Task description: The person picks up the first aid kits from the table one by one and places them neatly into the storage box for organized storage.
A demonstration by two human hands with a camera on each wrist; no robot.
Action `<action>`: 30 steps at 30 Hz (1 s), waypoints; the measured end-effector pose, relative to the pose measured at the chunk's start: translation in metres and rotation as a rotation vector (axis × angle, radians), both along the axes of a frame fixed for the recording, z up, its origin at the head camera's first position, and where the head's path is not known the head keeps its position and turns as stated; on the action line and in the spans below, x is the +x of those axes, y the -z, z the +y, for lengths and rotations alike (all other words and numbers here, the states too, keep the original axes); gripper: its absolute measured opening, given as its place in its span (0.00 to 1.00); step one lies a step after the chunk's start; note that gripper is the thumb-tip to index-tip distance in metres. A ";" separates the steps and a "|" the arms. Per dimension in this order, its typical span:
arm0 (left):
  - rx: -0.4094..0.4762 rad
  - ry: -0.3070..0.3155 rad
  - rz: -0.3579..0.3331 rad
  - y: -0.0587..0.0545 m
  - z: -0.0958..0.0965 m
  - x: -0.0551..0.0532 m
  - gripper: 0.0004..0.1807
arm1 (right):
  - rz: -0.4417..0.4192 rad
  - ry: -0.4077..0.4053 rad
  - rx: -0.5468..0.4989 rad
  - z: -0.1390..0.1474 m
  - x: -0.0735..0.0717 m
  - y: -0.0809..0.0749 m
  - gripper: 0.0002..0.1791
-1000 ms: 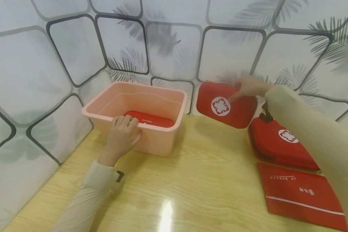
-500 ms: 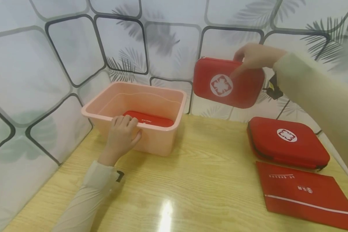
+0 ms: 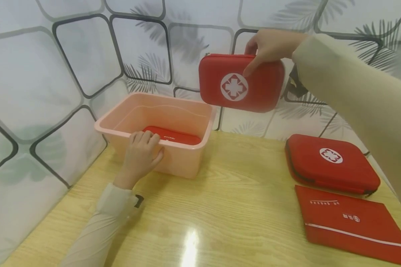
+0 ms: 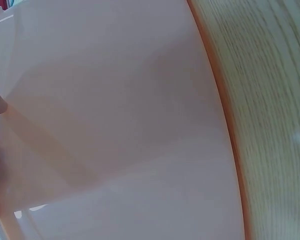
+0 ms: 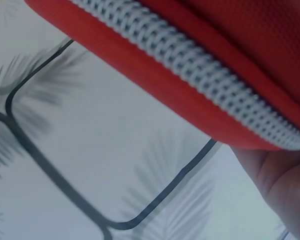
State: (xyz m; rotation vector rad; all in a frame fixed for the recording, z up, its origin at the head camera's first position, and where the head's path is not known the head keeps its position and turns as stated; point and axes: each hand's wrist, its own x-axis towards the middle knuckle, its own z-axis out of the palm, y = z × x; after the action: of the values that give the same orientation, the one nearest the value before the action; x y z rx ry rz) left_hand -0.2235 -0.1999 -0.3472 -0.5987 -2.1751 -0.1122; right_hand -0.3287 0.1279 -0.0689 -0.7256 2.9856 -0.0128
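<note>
My right hand (image 3: pixel 270 46) grips a red zippered first-aid case (image 3: pixel 210 83) by its top edge, thumb on the front face beside a white cross emblem. The case hangs upright in the air, its lower left corner overlapping the right rim of the pink plastic basin in the head view. In the right wrist view the pale zipper (image 5: pixel 175 62) runs close past the camera. My left hand (image 3: pixel 140 155) holds the near rim of the basin (image 3: pixel 177 161), fingers curled over it and thumb outside. Inside the basin lies a flat red item (image 3: pixel 180 137) with small white lettering, partly hidden by the near wall.
A larger red first-aid case (image 3: pixel 331 167) with a white emblem lies on the wooden table (image 3: pixel 220 215) at the right. In front of it is a flat red folder (image 3: pixel 351 222) with a white line. A patterned wall covering (image 3: pixel 200 44) rises behind and at the left.
The right hand has lifted the smaller case up from near the larger case and carried it left toward the basin. The left hand and the basin stay where they were.
</note>
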 end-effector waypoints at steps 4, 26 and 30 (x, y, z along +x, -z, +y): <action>-0.005 -0.004 -0.001 0.000 0.001 0.000 0.13 | 0.010 -0.026 -0.007 -0.021 0.004 0.000 0.31; 0.005 -0.017 -0.054 -0.003 0.003 0.000 0.13 | -0.048 -0.167 -0.055 -0.123 0.005 0.032 0.26; 0.016 -0.016 -0.066 -0.003 0.005 0.001 0.14 | -0.067 -0.196 -0.042 -0.138 0.004 0.043 0.26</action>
State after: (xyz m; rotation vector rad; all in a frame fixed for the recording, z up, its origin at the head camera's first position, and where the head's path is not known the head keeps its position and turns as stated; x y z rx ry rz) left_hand -0.2224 -0.1952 -0.3439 -0.5759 -2.2400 -0.1431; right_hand -0.3246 -0.0100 -0.1123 -0.9979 2.8460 -0.0876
